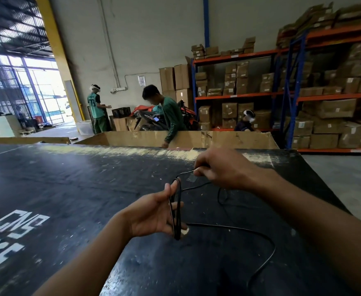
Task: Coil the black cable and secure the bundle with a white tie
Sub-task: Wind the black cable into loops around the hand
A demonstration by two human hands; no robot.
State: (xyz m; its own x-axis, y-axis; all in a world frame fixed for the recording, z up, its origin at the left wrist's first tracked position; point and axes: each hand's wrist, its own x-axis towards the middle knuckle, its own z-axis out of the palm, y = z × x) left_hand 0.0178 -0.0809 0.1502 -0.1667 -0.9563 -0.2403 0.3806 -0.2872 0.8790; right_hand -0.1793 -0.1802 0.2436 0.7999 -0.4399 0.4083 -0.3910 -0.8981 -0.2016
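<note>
A thin black cable (250, 230) trails in a loose curve over the dark table (72, 189). Several turns of it are wound lengthwise around my left hand (154, 212), from the fingertips down to the heel of the palm, with the fingers held straight. My right hand (220, 167) is up and to the right of it, pinching the strand that runs off the top of the coil. A small white piece (184, 231) shows at the bottom of the coil, by my left hand; I cannot tell if it is the tie.
A large open cardboard box (218, 139) stands beyond the table's far edge, where a person (168, 116) in green leans in. Two other people are further back. Orange racks (282, 95) full of cartons fill the right. The floor drops away to the right of the table.
</note>
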